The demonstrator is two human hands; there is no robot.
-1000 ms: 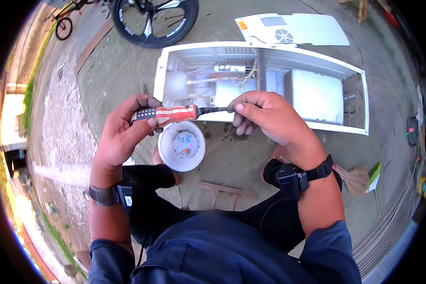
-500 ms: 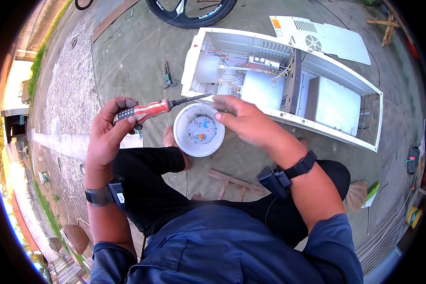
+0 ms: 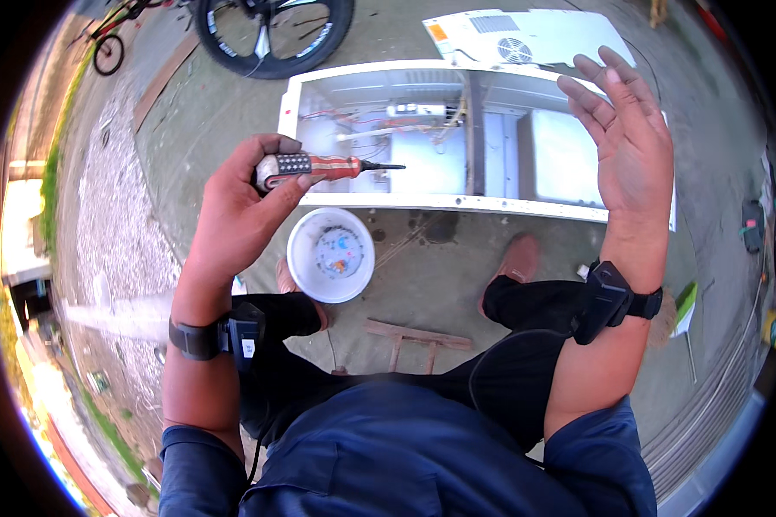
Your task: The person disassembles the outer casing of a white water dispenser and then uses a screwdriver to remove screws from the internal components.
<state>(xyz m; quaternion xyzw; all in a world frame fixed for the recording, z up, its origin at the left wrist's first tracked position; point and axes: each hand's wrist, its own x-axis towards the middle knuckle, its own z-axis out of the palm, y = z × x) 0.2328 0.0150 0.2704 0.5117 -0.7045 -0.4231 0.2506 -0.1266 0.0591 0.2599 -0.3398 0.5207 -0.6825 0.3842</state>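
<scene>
A screwdriver [image 3: 332, 166] with a red handle and a patterned butt end is gripped in my left hand [image 3: 241, 207], its dark shaft pointing right. The shaft is over the left half of an opened white appliance cabinet [image 3: 388, 201], which lies on its back and shows wires and metal parts inside. My right hand [image 3: 636, 159] is raised with fingers spread and holds nothing, over the cabinet's right end. Below the screwdriver, a white bucket [image 3: 299, 277] stands by my foot, with small dark bits at its bottom.
Beyond the cabinet lies a white vented panel [image 3: 569, 36]. A wheel with a black tyre [image 3: 341, 39] is at the far left of it. A low wooden stool [image 3: 418, 333] sits between my legs. A green dustpan [image 3: 685, 306] is at the right.
My right hand has moved right and away from the screwdriver tip, its fingers spreading. My left hand has shifted slightly right and farther out, still with the screwdriver. The view has shifted too.
</scene>
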